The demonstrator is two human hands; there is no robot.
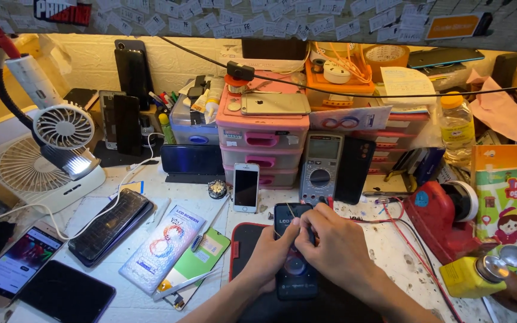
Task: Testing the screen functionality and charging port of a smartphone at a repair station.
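Fingers of the left hand (pixel 273 250) and right hand (pixel 330 242) are pinched on a dark phone (pixel 294 269) laid on the mat (pixel 239 251); it is judged light, rigid, fragile, best gripped by its edges.

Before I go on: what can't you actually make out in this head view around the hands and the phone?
- Dark phone: its middle is covered by the left hand and right hand.
- What the fingertips pinch: too small to tell.
- Black mat: cut off by the bottom edge and hidden under the forearms.
- Yellow dispenser bottle: its contents cannot be seen.
- Multimeter display: too small to read.
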